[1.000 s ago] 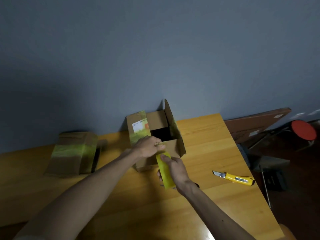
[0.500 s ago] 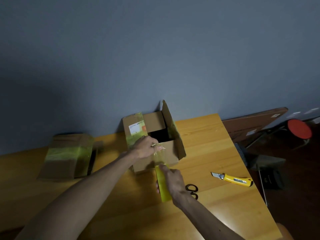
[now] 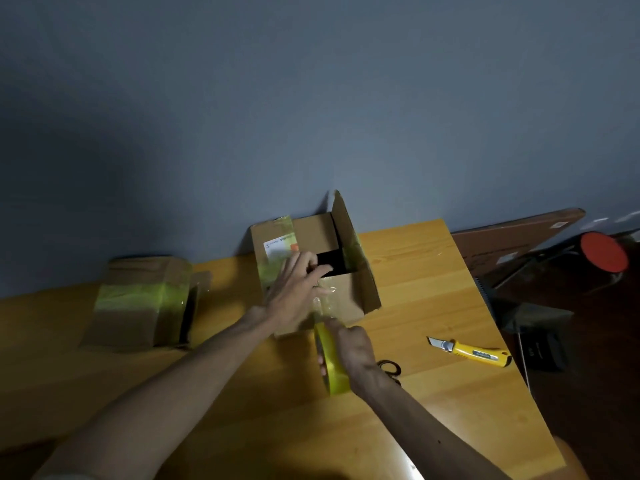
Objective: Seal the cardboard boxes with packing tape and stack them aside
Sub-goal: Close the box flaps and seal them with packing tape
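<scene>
Two boxes sit on the table (image 3: 415,271). The open box (image 3: 349,299) stands right under the left hand (image 3: 294,292) with its flaps up. The taped box (image 3: 138,303) lies well to that hand's left. Card like this should be light, stiff in the walls and floppy at the flaps, so steady it by pressing a wall and lift it by two sides.

The left hand lies flat, fingers straight, pressing a clear strip (image 3: 323,296) to the near wall. The right hand (image 3: 356,351) is curled round the yellow roll (image 3: 334,379), held just on the near side of the box. The roll is rigid, but its film is thin, sticky and likely to crease, so it is best held by the rim.

A knife (image 3: 471,351) lies to the right of the right hand, and scissors (image 3: 389,367) lie just beside its wrist.
</scene>
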